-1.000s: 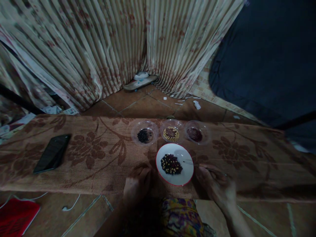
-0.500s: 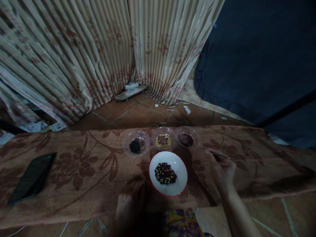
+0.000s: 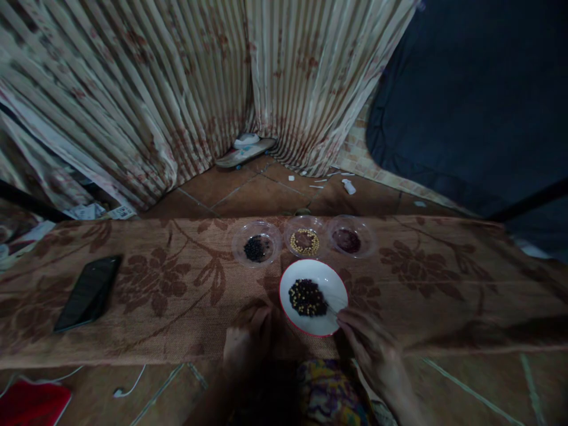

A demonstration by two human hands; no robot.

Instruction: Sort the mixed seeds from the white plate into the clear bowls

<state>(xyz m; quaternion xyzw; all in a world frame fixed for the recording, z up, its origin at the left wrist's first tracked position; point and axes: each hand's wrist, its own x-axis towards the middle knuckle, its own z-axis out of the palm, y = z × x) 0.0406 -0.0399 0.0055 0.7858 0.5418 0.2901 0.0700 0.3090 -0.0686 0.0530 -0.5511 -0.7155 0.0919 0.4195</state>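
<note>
A white bowl with a red rim point(image 3: 332, 283) stands near the front of the cloth-covered table. Inside it lies a heap of mixed dark and yellow beans point(image 3: 307, 297). My right hand point(image 3: 370, 349) pinches a thin, light utensil point(image 3: 331, 309) whose tip reaches the heap's right edge; its exact kind is unclear. Left of the bowl, my left hand point(image 3: 248, 337) rests on the cloth, fingers curled, with nothing visible in it. Behind the bowl are three clear plastic cups, holding black beans point(image 3: 254, 248), yellow beans point(image 3: 304, 242) and dark red beans point(image 3: 347, 240).
A dark phone point(image 3: 89, 293) lies on the patterned tablecloth point(image 3: 177, 313) at the left. Beyond the table, a skateboard point(image 3: 245, 154) and small white scraps lie on the tiled floor, before striped curtains point(image 3: 213, 71). Dark blue fabric point(image 3: 474, 106) hangs at the right.
My right hand has moved left and nearer, bringing the utensil from beside the red-bean cup into the bowl. My left hand stays by the bowl. The view has shifted slightly.
</note>
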